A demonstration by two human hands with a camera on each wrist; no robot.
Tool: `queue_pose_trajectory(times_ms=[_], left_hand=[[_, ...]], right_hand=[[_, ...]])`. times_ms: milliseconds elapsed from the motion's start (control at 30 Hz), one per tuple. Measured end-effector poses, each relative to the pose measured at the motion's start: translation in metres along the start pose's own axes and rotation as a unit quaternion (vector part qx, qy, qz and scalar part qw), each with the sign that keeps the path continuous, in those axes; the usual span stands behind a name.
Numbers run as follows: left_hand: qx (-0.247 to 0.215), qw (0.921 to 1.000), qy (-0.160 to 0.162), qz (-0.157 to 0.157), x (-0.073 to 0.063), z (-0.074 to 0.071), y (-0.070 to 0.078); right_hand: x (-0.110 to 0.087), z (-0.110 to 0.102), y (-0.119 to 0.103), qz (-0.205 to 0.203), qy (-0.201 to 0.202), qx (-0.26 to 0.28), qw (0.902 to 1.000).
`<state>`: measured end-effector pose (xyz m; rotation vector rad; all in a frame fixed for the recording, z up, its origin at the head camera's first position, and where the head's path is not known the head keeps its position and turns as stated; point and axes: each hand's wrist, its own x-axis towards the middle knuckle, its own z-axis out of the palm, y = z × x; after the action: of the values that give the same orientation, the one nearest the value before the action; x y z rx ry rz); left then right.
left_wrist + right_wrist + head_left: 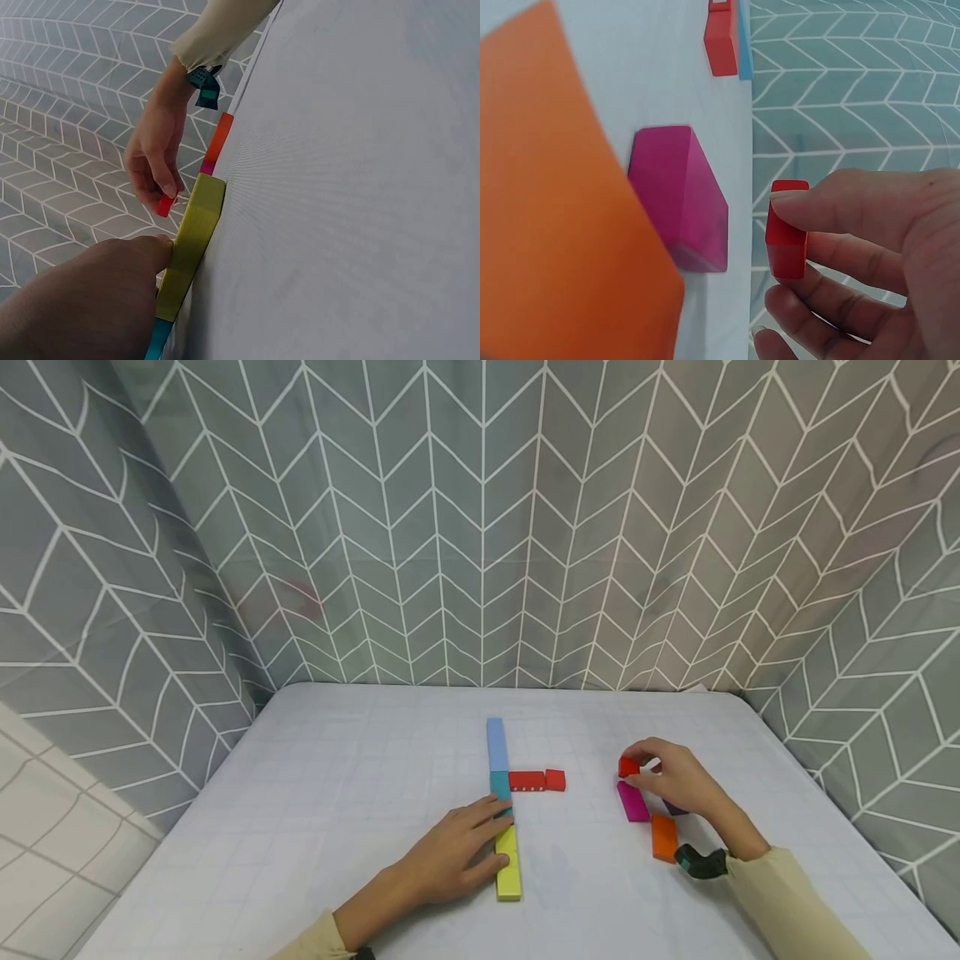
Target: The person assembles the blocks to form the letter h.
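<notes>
In the head view my right hand (678, 777) pinches a small red block (628, 767) between thumb and fingers. The right wrist view shows that red block (787, 232) raised off the cloth. Below it lie a magenta block (633, 803), an orange block (663, 837) and a dark purple block (673, 807), partly hidden by the hand. My left hand (457, 856) rests with extended fingers over a teal block (499, 783) and a yellow block (508, 877). Its thumb touches the yellow block's side.
A light blue block (497, 743) continues the row beyond the teal one. From the teal block a red block with white dots (527, 780) and a short red block (555, 779) branch right. A white cloth (337, 760) covers the table; patterned curtains (480, 527) surround it.
</notes>
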<state>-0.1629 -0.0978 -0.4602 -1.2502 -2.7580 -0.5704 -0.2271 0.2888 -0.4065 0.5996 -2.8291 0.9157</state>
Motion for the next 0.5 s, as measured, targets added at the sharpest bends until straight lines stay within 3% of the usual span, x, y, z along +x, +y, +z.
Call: queue_pose_trajectory(times_ms=[500], left_hand=[[0.002, 1.0, -0.001, 0.0, 0.0, 0.0, -0.001]], right_hand=[[0.015, 0.015, -0.01, -0.011, -0.022, 0.016, 0.9996]])
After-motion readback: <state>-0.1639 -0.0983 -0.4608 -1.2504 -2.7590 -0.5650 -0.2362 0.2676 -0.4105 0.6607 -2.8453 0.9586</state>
